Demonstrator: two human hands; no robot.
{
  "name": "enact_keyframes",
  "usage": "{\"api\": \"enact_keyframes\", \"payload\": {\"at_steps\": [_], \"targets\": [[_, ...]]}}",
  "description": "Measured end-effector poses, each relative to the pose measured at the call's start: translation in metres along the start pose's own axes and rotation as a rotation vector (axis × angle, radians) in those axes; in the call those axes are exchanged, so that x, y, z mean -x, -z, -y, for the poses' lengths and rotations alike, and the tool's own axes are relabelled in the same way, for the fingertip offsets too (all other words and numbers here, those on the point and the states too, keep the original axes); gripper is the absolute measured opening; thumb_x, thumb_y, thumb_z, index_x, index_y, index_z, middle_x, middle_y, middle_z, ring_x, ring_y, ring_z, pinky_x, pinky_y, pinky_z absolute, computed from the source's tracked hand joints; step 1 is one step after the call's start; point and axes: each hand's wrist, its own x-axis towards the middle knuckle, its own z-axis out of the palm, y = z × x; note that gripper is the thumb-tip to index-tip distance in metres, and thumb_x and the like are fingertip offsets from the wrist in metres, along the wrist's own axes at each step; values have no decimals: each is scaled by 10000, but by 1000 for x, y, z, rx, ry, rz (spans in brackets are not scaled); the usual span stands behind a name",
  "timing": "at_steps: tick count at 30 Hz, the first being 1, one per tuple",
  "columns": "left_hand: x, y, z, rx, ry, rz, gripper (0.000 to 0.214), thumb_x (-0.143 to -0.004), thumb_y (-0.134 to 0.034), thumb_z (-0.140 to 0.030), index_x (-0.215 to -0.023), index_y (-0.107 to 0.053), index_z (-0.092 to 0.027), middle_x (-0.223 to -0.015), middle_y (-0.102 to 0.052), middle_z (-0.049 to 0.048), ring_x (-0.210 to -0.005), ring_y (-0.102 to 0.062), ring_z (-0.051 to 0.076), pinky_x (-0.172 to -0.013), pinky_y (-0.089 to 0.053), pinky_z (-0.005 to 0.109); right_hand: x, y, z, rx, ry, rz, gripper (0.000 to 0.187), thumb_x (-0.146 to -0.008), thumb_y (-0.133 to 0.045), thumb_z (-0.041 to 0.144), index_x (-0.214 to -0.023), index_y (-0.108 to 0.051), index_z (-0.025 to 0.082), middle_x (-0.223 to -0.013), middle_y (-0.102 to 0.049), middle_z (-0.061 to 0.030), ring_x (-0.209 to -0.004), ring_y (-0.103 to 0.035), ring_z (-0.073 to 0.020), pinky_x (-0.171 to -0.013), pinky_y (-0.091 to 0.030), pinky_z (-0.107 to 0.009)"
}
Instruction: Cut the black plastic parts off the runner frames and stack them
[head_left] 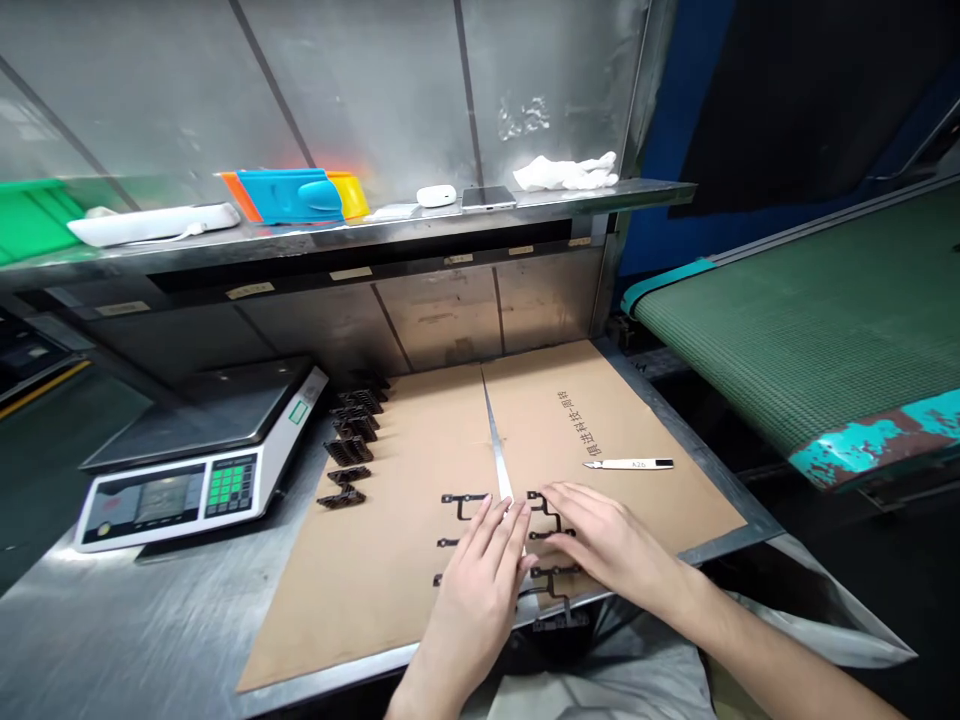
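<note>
Several thin black plastic pieces with branching arms [551,573] lie at the front of the brown cardboard, on both sides of the gap between its sheets. My left hand [484,585] rests over the middle of them, fingers stretched and lying close together, covering part of the black plastic. At the right-hand pieces is my right hand [607,535], its thumb and fingers apart, with the tips touching or just over the black arms. A white-handled craft knife [628,464] lies beyond my right hand.
Stacks of small black parts [349,450] line the cardboard's [390,580] left side, beside a digital scale [187,460]. A metal shelf [420,228] at the back carries blue, orange and yellow bins [292,197], an earbud case [436,196] and white cloth [566,172]. A green conveyor belt [810,330] runs at right.
</note>
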Motion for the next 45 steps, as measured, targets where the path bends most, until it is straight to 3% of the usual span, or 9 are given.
{"api": "enact_keyframes", "payload": {"at_steps": [4, 7, 13, 21, 28, 34, 45], "targets": [[8, 26, -10, 4, -32, -82, 465, -1075, -446, -169, -1520, -438, -38, -1483, -609, 163, -1486, -445, 234, -1270, -357, 466, 6, 14, 22, 0, 93, -9, 529, -1031, -570, 231, -1542, -447, 170, -1487, -608, -141, -1403, -558, -260, -1187, -493, -439], [14, 33, -14, 52, -20, -99, 464, -1078, -423, -152, -1523, -427, -20, -1487, -599, 166, -1507, -404, 225, -1297, -298, 456, 11, 15, 27, -12, 120, -17, 535, -1037, -559, 230, -1551, -430, 154, -1498, -600, -141, -1420, -544, -251, -1205, -475, -420], [24, 25, -17, 101, 11, -98, 496, -1073, -439, -141, -1554, -384, -34, -1523, -565, 161, -1517, -386, 227, -1304, -279, 463, 15, 13, 28, -39, 143, -26, 535, -1040, -554, 224, -1554, -427, 153, -1506, -592, -147, -1430, -534, -252, -1205, -479, -430], [29, 24, -22, 192, 106, -118, 487, -1101, -371, -211, -1580, -366, -123, -1527, -574, 122, -1488, -454, 207, -1273, -362, 438, 18, 13, 29, -71, 142, -23, 558, -1049, -559, 262, -1578, -397, 196, -1518, -584, -131, -1433, -532, -258, -1195, -494, -436], [22, 28, -32, -9, 59, -96, 498, -1071, -463, -179, -1552, -404, -62, -1492, -601, 164, -1465, -478, 256, -1254, -394, 482, 17, 12, 29, 53, 116, -1, 608, -1033, -546, 200, -1612, -362, 225, -1518, -585, -129, -1408, -557, -284, -1161, -523, -467], [18, 18, -35, -156, 44, 24, 503, -1030, -513, -166, -1499, -452, 4, -1485, -594, 215, -1370, -562, 364, -1179, -469, 563, 10, 1, 22, 102, 87, 58, 552, -986, -592, 141, -1526, -482, 168, -1444, -634, -176, -1347, -608, -305, -1119, -559, -475], [15, 2, -37, -194, 90, 103, 446, -1007, -482, -137, -1422, -497, 22, -1380, -660, 241, -1281, -643, 357, -1150, -496, 551, 7, -9, 13, 65, 69, 134, 525, -955, -616, 108, -1467, -519, 175, -1368, -668, -172, -1283, -642, -307, -1075, -584, -484]]}}
